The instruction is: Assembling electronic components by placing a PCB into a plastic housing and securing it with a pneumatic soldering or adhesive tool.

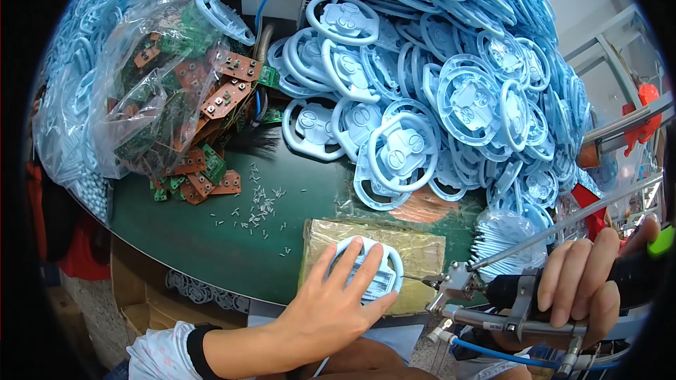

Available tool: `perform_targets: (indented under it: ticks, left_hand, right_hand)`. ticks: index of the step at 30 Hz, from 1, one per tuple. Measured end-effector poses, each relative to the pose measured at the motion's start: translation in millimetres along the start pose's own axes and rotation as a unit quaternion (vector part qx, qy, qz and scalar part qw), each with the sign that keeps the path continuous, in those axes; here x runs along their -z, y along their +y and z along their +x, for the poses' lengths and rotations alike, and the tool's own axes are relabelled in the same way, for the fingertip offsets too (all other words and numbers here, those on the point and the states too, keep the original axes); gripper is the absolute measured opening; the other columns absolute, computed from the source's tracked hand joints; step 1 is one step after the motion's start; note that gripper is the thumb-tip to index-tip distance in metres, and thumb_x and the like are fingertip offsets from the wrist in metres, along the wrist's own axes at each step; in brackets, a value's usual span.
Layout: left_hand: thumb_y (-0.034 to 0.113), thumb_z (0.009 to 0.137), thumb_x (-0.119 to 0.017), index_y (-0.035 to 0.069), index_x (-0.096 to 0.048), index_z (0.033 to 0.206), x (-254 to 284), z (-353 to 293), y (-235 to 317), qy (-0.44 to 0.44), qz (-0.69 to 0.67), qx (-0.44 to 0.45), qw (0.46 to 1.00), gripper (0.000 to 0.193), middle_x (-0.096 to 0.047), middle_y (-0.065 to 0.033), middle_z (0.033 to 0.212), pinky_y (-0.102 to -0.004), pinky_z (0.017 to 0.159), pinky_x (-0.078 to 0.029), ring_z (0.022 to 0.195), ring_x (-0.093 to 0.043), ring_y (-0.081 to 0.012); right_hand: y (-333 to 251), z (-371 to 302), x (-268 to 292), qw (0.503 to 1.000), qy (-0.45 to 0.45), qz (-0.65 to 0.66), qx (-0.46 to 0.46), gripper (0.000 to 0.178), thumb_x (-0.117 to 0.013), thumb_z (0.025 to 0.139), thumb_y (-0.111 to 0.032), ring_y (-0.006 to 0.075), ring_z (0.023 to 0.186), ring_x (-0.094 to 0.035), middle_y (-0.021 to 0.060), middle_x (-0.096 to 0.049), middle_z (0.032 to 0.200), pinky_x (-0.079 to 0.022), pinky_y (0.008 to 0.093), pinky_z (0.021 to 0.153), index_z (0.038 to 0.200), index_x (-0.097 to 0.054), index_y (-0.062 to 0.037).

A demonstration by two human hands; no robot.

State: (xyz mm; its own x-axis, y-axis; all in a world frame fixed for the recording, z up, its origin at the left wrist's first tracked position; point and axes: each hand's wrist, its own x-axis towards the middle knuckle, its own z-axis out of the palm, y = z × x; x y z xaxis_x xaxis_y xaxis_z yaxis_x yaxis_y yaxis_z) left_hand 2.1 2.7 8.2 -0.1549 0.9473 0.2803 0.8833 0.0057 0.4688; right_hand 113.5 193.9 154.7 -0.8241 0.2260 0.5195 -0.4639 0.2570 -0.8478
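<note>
A light blue toy steering wheel [398, 264] lies on a yellowish block wrapped in clear film [424, 253], near the table's front edge. My left hand [336, 307] holds it down, fingers spread over its far rim and thumb at the near right side. Part of the wheel is hidden beneath the hand. In my right hand [581, 281] is a black power screwdriver [503, 290], lying nearly sideways, with a metal feeder head at its front. The thin bit points left and its tip reaches the wheel's right rim; whether they touch, I cannot tell.
Loose small screws [262, 204] are scattered across the green table [176, 222]. Circuit boards [229, 98] spill from a clear plastic bag [116, 109]. A tall heap of blue steering wheels [468, 102] rises at the back right. A metal rod [563, 217] slants up from the screwdriver; a blue hose [493, 354] trails below.
</note>
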Motion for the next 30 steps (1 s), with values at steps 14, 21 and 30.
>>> perform_targets:
  ticks: [14, 21, 30]
  left_hand:
    - [0.027, 0.073, -0.076, 0.005, -0.052, 0.132, 11, 2, -2, -0.043, -0.070, 0.049, 0.995, 0.068, -0.044, -0.0271, 0.137, -0.0499, 0.103, -0.040, 0.123, -0.048, -0.0429]
    - [0.027, 0.071, -0.079, -0.001, -0.044, 0.135, 16, 0, -19, -0.027, -0.117, 0.053, 0.991, 0.078, -0.051, -0.0228, 0.133, -0.0417, 0.098, -0.046, 0.121, -0.052, -0.0390]
    - [0.026, 0.070, -0.081, -0.002, -0.046, 0.131, 15, 4, -28, 0.006, -0.218, 0.072, 0.973, 0.076, -0.056, -0.0213, 0.127, -0.0407, 0.097, -0.048, 0.118, -0.055, -0.0369]
  right_hand:
    - [2, 9, 2, 0.999, -0.011, 0.039, 0.021, 0.044, -0.054, 0.094, -0.002, 0.0157, 0.058, -0.063, 0.0056, -0.051, 0.069, -0.058, 0.0305, 0.061, 0.136, -0.041, -0.0081]
    - [-59, 28, -7, 1.000, 0.014, 0.024, -0.012, 0.059, -0.052, 0.098, -0.015, 0.0189, 0.063, -0.055, 0.0060, -0.052, 0.076, -0.052, 0.0358, 0.065, 0.151, -0.027, -0.0187]
    - [-13, 40, 1, 0.998, -0.041, -0.002, -0.050, 0.009, -0.051, 0.096, -0.009, 0.0084, 0.052, -0.055, 0.0033, -0.056, 0.070, -0.053, 0.0199, 0.062, 0.088, -0.047, -0.0060]
